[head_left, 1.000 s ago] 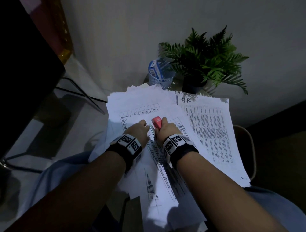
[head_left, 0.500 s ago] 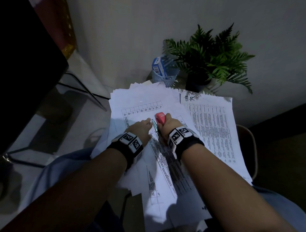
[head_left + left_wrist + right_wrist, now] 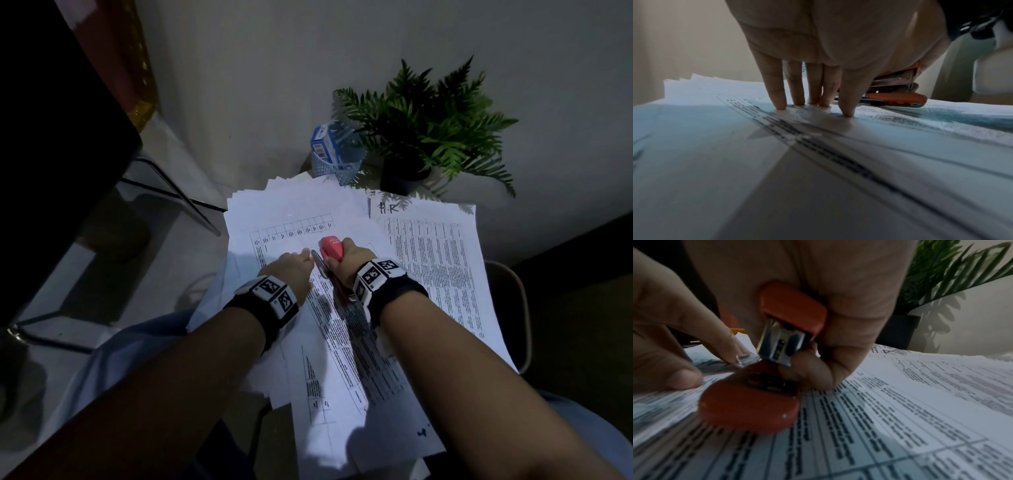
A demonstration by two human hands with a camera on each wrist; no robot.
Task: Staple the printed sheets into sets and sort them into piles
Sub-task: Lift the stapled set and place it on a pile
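Observation:
A loose spread of printed sheets [image 3: 342, 342] with tables of text lies over my lap and a small table. My right hand [image 3: 346, 255] grips a red stapler [image 3: 330, 248] at the top edge of the uppermost sheets. In the right wrist view the stapler [image 3: 777, 353] has its mouth apart, its base [image 3: 748, 408] lying on the paper [image 3: 900, 410]. My left hand [image 3: 301, 260] is right beside it, its straight fingertips [image 3: 781, 105] pressing the sheet [image 3: 735, 162] down. From the left wrist the stapler [image 3: 894, 91] shows just behind those fingers.
A second pile marked "H.R" [image 3: 438, 260] lies to the right. Behind the sheets stand a blue mesh basket [image 3: 337, 164] holding a blue box and a potted fern [image 3: 424, 137] against the wall. A dark panel [image 3: 51, 137] stands at the left, a chair rim [image 3: 522, 308] at the right.
Little differs. The head view has drifted slightly. Both hands stay at the same spot on the sheets and the right hand keeps its grip on the stapler.

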